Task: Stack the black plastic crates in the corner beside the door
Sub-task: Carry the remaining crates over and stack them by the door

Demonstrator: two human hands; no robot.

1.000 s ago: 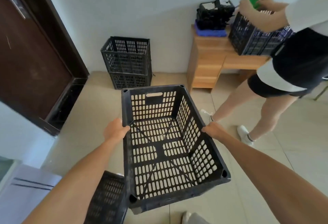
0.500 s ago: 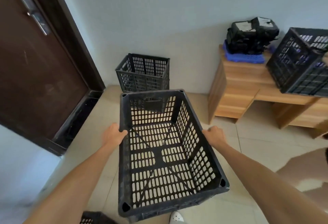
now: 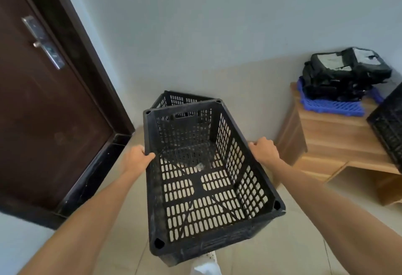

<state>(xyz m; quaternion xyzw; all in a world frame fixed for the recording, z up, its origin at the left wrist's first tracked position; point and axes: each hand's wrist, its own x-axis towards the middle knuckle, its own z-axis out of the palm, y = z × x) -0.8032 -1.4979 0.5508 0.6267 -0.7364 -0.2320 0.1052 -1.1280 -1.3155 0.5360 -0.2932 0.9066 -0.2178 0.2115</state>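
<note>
Two bare forearms enter from the lower left and lower right corners, with no sleeve, watch or ring in view. The left hand point(image 3: 136, 160) and right hand point(image 3: 264, 150) are ungloved. At the bottom centre shows a white shoe point(image 3: 205, 265), partly hidden.

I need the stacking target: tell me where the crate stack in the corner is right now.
In the head view the crate stack stands on the floor against the back wall, just right of the dark door, mostly hidden behind the far end of the carried crate.
</note>
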